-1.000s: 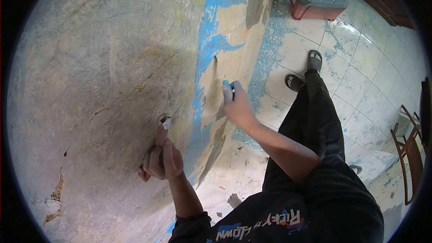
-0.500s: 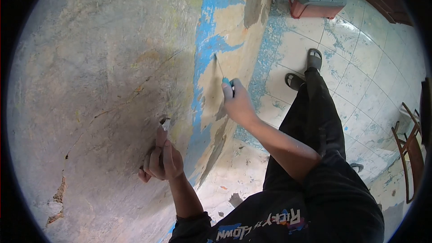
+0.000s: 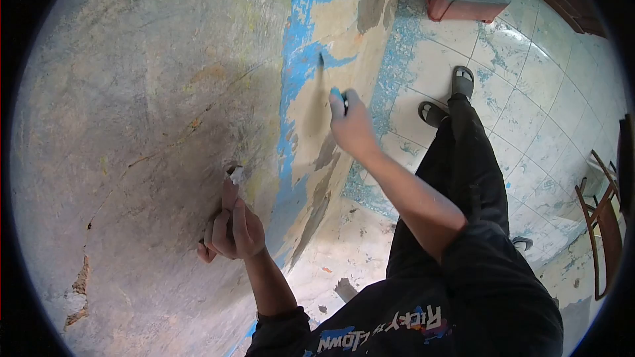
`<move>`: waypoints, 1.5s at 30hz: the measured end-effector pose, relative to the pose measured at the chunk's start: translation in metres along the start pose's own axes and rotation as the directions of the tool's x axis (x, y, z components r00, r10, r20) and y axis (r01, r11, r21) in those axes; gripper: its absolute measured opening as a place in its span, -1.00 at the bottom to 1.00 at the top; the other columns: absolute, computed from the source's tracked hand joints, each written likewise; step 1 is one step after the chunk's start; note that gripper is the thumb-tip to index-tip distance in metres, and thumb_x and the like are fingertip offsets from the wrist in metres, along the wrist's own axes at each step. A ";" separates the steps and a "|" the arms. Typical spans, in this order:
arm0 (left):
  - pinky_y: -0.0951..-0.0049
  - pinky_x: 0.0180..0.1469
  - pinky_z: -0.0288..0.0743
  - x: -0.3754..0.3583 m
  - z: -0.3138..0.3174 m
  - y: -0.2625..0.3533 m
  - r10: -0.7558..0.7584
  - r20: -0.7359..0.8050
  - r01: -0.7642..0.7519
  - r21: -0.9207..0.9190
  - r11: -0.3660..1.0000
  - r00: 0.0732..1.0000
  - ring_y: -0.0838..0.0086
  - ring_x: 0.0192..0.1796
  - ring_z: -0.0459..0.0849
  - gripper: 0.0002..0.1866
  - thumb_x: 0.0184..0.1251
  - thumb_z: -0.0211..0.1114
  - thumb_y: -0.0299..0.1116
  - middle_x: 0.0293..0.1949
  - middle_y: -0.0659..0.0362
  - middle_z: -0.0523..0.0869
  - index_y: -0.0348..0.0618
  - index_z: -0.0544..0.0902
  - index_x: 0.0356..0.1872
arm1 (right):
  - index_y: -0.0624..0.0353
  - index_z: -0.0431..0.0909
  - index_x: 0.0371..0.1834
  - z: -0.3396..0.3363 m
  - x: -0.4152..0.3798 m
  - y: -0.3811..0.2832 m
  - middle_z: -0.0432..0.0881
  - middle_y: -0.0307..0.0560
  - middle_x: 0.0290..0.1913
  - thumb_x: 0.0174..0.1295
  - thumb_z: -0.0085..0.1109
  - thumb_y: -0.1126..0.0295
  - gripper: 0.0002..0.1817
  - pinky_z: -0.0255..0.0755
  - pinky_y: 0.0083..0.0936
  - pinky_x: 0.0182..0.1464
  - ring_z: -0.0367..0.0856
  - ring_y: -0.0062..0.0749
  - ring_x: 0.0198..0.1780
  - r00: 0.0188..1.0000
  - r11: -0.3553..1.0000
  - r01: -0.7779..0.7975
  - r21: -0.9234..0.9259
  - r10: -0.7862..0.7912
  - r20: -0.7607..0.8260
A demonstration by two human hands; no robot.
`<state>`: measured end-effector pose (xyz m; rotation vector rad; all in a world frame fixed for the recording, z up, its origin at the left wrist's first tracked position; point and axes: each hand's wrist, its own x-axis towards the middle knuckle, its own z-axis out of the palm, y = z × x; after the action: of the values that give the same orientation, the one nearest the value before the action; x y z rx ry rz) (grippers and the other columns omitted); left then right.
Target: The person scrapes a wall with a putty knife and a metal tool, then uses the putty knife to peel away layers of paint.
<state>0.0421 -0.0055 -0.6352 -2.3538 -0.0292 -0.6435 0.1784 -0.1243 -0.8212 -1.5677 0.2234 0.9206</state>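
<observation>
Fingers (image 3: 352, 97) of R hand (image 3: 352, 127) round tool (image 3: 337, 94) w/ teal hdl., thin blade blurred

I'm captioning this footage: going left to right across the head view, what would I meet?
Broken patch in the wall → left hand → right hand → grey-topped red stool → brown chair.
</observation>
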 end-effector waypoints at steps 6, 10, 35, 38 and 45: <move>0.14 0.27 0.06 -0.007 0.003 0.000 -0.016 0.000 0.016 0.057 0.998 1.000 0.55 -0.19 0.55 -0.80 0.16 0.60 -0.33 -0.26 0.44 0.56 0.34 0.74 -0.35 | 0.30 0.38 -0.16 0.001 -0.018 -0.001 0.60 0.41 -0.40 0.51 0.00 0.11 -0.61 0.43 0.05 -0.22 0.60 0.42 -0.26 0.999 0.999 -0.041 0.027 0.040 0.033; 0.14 0.27 0.06 -0.001 0.000 0.000 -0.001 0.010 0.000 0.039 0.999 1.000 0.55 -0.20 0.55 -0.81 0.15 0.61 -0.32 -0.27 0.42 0.56 0.30 0.74 -0.36 | 0.29 0.38 -0.17 0.004 -0.009 -0.001 0.59 0.38 -0.41 0.52 0.00 0.11 -0.62 0.41 0.02 -0.22 0.59 0.39 -0.27 0.997 0.992 -0.069 0.109 0.064 0.050; 0.16 0.27 0.06 -0.001 0.006 0.000 0.012 -0.023 -0.011 0.018 1.000 1.000 0.56 -0.19 0.55 -0.74 0.09 0.65 -0.37 -0.27 0.41 0.57 0.30 0.71 -0.35 | 0.32 0.43 -0.22 0.000 -0.001 0.000 0.59 0.36 -0.38 0.52 0.00 0.10 -0.59 0.42 -0.04 -0.17 0.59 0.34 -0.25 0.992 0.991 -0.106 0.087 0.099 0.083; 0.19 0.21 0.08 -0.002 0.007 0.000 0.019 -0.028 -0.019 0.004 1.000 0.999 0.58 -0.22 0.56 -0.75 0.09 0.64 -0.40 -0.29 0.42 0.56 0.30 0.74 -0.34 | 0.31 0.42 -0.22 -0.002 -0.013 0.003 0.59 0.35 -0.40 0.51 0.00 0.10 -0.60 0.42 -0.02 -0.19 0.60 0.34 -0.27 0.991 0.992 -0.104 0.070 0.097 0.091; 0.17 0.26 0.06 -0.005 0.005 0.000 0.006 -0.014 -0.005 0.041 0.999 1.000 0.57 -0.21 0.55 -0.73 0.07 0.67 -0.37 -0.30 0.41 0.57 0.28 0.71 -0.35 | 0.30 0.40 -0.19 0.003 -0.017 0.005 0.61 0.35 -0.41 0.51 0.00 0.11 -0.61 0.42 0.01 -0.22 0.61 0.38 -0.28 0.999 0.998 0.001 0.059 -0.003 0.048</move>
<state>0.0396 -0.0015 -0.6409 -2.3088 -0.0296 -0.6505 0.1629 -0.1288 -0.8142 -1.4902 0.2130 0.9410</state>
